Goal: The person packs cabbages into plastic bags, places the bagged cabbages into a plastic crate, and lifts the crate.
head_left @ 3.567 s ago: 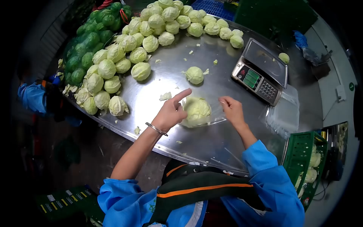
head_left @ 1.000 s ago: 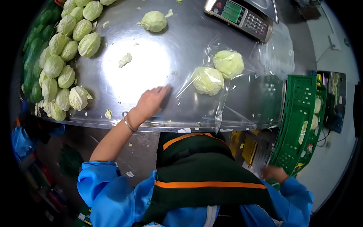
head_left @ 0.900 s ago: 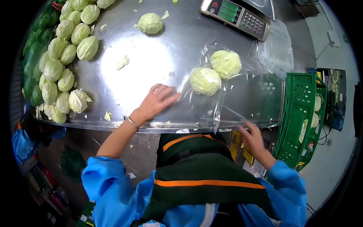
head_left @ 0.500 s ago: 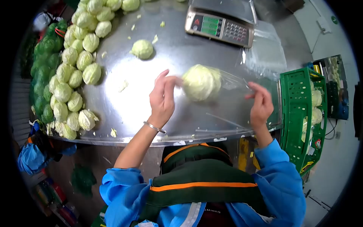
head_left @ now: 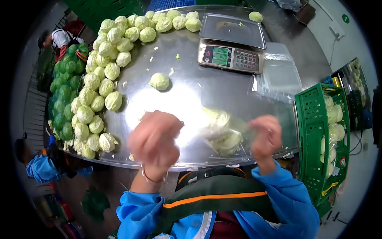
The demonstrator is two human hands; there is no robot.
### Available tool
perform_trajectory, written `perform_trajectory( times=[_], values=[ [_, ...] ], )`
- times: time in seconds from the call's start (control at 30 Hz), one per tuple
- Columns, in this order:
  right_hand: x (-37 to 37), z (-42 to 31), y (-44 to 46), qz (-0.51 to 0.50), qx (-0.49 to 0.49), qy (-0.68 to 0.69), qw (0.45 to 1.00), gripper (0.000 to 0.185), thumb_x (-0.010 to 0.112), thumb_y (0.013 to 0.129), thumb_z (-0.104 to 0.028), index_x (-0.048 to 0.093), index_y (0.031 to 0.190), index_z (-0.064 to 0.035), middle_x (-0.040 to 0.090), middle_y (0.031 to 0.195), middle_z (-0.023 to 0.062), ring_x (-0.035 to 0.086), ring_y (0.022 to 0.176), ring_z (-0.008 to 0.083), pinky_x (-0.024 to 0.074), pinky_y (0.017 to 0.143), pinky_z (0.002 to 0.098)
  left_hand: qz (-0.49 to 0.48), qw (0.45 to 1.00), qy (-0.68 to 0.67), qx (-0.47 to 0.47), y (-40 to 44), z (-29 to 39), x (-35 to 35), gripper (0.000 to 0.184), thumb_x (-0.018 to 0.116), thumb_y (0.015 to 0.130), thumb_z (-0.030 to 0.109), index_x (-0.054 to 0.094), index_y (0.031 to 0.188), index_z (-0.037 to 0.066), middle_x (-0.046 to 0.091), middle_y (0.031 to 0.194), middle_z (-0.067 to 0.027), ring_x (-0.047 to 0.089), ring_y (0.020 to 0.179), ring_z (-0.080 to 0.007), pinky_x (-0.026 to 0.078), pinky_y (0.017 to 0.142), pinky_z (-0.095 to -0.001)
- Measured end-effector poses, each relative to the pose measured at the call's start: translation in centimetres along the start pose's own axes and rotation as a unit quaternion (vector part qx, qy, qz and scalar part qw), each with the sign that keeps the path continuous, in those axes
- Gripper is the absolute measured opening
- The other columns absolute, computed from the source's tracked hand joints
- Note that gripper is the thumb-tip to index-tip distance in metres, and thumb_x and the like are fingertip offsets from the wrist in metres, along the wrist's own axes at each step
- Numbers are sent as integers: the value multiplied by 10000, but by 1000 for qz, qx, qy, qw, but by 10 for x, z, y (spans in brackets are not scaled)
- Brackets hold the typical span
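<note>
Fingers [head_left: 267,122] half-curled beside bagged cabbages [head_left: 227,142]

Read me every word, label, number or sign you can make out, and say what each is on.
Nothing reads with certainty.
Scale display: three lit green rows, digits too small.
Red mark beside that display: too small.
Scale keypad: key markings too small.
Round green wall sign: white mark, perhaps "1", unclear.

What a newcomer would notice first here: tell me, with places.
The heap of pale cabbages would probably catch the eye first, curving along the left and far sides of the table. Next come the blurred left hand and right hand, either side of film-wrapped cabbages near the front edge. Beyond them stands a scale with a green-lit display.
</note>
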State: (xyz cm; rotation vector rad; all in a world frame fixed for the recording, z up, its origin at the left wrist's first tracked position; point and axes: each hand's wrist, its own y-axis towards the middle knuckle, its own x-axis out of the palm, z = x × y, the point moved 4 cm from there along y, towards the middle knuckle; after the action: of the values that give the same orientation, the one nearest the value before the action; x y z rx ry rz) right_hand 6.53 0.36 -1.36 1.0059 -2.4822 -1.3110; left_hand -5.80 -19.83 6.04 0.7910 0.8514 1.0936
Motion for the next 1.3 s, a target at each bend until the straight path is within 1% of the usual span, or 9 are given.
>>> perform_trajectory(
  times=[0.2, 0.47, 0.57, 0.7, 0.83, 0.93, 0.97, 1.1, 1.3],
  values=[
    [25, 15, -23, -123, 35, 11, 992, 36, 583, 808, 30, 573, 834, 7, 608, 761, 128, 574, 635, 231, 456, 549, 294, 188, 904, -130, -361, -61, -70, -14, 272, 382, 985, 246, 485, 884, 15, 407, 621, -13, 418, 561, -101, 416, 566, -253],
    [3, 12, -30, -124, 62, -20, 990, 38, 553, 833, -12, 573, 816, 15, 629, 802, 138, 584, 687, 260, 467, 624, 327, 124, 883, -105, -441, -99, -101, -20, 331, 404, 974, 293, 529, 1060, -1, 475, 673, -11, 452, 607, -86, 418, 573, -247],
    [-2, 7, -35, -129, 60, -13, 990, 53, 542, 839, -20, 575, 818, 15, 631, 806, 140, 589, 702, 262, 471, 644, 336, 225, 818, -288, -444, -95, -105, -22, 391, 377, 974, 343, 513, 1113, 4, 502, 700, -12, 465, 628, -87, 428, 597, -258],
    [-10, -4, -39, -141, 60, -7, 988, 44, 544, 834, -14, 579, 828, 11, 635, 814, 139, 600, 719, 269, 478, 658, 343, 39, 858, -84, -506, -115, -122, -10, 350, 455, 884, 99, 474, 1224, 14, 528, 1149, -132, 550, 922, -157, 462, 808, -291],
    [-8, -6, -38, -168, 55, -7, 984, 47, 577, 807, -8, 600, 845, 8, 641, 832, 136, 611, 739, 266, 480, 667, 345, -193, 944, -14, -267, -101, -76, 28, 510, 645, 756, 140, 477, 1232, 67, 520, 1191, -118, 472, 1143, -261, 331, 980, -383],
    [13, -10, -30, -259, 21, 28, 965, 88, 611, 779, -3, 622, 865, 11, 646, 854, 132, 612, 733, 250, 480, 670, 347, -367, 919, -39, -135, -78, -35, 60, 439, 703, 738, 223, 560, 1132, 92, 577, 1067, -97, 530, 1034, -241, 312, 965, -401],
    [18, -10, -30, -269, 36, 37, 962, 142, 598, 775, -4, 642, 909, 10, 646, 865, 133, 605, 751, 239, 475, 694, 338, -384, 919, -2, -91, -91, -34, 63, 300, 728, 716, 150, 632, 988, 69, 613, 809, -44, 569, 788, -184, 425, 804, -342],
    [36, 33, -35, -367, 293, 175, 865, 278, 468, 806, -25, 622, 1037, -13, 622, 943, 164, 580, 810, 243, 458, 761, 324, -298, 929, -29, -218, -117, -46, 50, 105, 661, 768, 106, 644, 855, 51, 592, 729, -86, 558, 678, -234, 428, 628, -315],
    [91, 64, -41, -775, 145, 166, 592, 255, 492, 811, -48, 588, 1046, -29, 584, 883, 136, 533, 859, 287, 416, 796, 382, -353, 921, -13, -163, -125, -45, 31, 110, 624, 804, 105, 621, 896, 46, 563, 722, -85, 543, 700, -241, 426, 682, -348]
  ],
)
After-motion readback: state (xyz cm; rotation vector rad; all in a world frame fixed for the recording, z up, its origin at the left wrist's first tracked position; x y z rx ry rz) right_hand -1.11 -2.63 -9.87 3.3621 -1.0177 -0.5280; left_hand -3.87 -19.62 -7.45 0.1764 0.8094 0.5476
